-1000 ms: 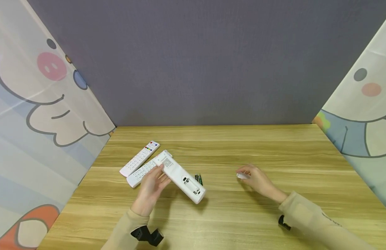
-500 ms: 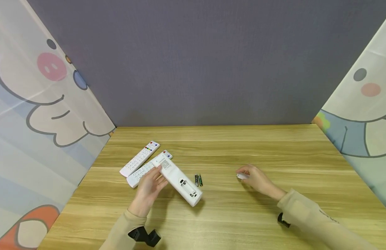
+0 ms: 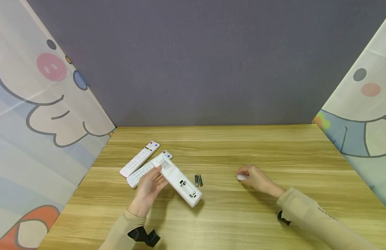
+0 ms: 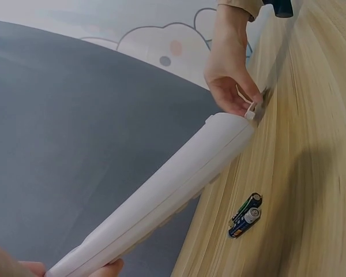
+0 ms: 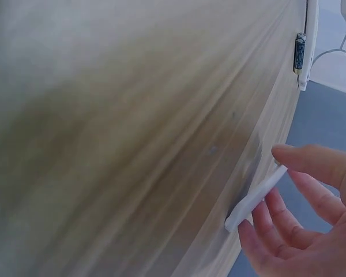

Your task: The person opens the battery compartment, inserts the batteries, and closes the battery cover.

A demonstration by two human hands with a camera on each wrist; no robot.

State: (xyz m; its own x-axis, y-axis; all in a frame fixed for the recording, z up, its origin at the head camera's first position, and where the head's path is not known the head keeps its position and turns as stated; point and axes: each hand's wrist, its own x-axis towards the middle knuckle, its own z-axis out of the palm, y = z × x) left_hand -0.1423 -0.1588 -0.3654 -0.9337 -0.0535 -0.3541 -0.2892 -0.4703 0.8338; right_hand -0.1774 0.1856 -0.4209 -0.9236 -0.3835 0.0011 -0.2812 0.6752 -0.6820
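My left hand (image 3: 148, 189) grips a white remote control (image 3: 174, 176) by its far end, back side up and tilted above the table. Its battery compartment lies uncovered, with no batteries inside. At the right, my right hand (image 3: 255, 178) pinches a small white battery cover (image 5: 256, 199) between thumb and fingers, low over the tabletop. Two batteries (image 3: 198, 180) lie side by side on the wood just right of the held remote; the left wrist view shows the same batteries (image 4: 245, 215) beneath it.
Two more white remotes lie button side up at the left: one remote (image 3: 140, 159) farther out, another remote (image 3: 141, 173) partly hidden by the held one. A grey panel (image 3: 211, 69) rises behind the wooden table (image 3: 230, 222).
My left hand has shifted slightly left and toward me with the remote, so both batteries now show fully. My right hand has barely moved and still pinches the battery cover.
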